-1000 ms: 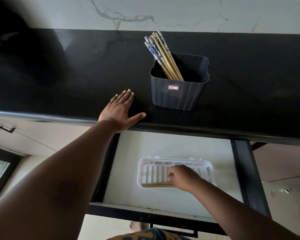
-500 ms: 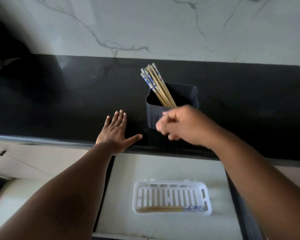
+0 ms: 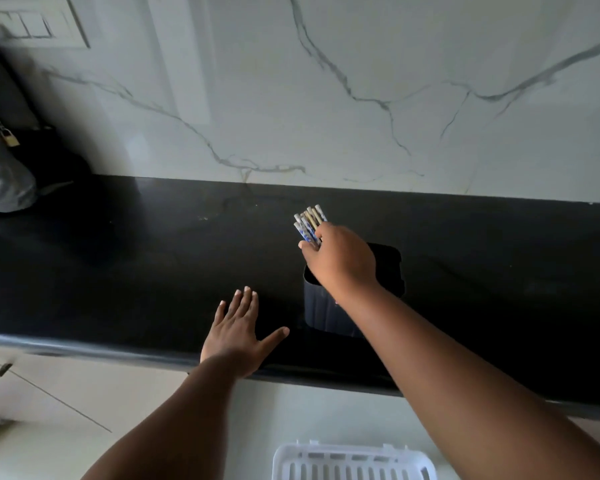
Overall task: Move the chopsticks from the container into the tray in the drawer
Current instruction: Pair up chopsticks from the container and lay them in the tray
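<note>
Several chopsticks (image 3: 308, 221) with blue-and-white patterned tops stand in a dark ribbed container (image 3: 321, 311) on the black counter. My right hand (image 3: 342, 259) reaches over the container, its fingers closed around the chopstick bundle just below the tips. My left hand (image 3: 238, 332) lies flat and open on the counter's front edge, left of the container. The white slotted tray (image 3: 352, 460) sits in the open drawer at the bottom edge, only its far rim showing.
A marble wall (image 3: 326, 91) rises behind the black counter (image 3: 136, 258). A grey bag with a small padlock (image 3: 9, 138) sits at the far left. A switch plate (image 3: 32, 24) is on the wall at top left.
My right hand rose from the tray in the drawer, passed in front of the container and now grips the chopsticks there. The view tilted upward. My left hand stayed on the counter.
</note>
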Motion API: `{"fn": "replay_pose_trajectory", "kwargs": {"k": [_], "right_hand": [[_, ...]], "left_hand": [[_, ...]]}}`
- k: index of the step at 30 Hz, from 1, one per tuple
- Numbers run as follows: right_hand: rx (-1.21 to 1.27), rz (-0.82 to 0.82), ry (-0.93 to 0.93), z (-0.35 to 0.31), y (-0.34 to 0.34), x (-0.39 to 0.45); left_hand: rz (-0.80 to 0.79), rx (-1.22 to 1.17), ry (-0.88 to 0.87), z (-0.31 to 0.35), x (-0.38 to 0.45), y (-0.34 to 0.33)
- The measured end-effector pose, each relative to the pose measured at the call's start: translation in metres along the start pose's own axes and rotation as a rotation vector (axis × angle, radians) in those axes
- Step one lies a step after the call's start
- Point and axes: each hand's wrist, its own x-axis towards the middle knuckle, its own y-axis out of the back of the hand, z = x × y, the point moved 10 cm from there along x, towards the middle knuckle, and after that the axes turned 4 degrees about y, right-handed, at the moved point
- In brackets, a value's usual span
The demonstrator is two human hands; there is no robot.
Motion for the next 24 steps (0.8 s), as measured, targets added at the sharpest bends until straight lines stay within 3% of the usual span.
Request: {"fn": "replay_pose_trajectory", "kwargs": {"k": [11,24], "right_hand": [[-0.145,0.079,0.009,-0.011,-0.01,0.014],[-0.065,-0.035,-0.063,0.014,-0.002,0.002]], "left_hand": [[0.027,-0.02,0.005,-0.004,0.001,-0.003],[0.017,-0.003,-0.002,-0.003,0.0,-0.004]]}}
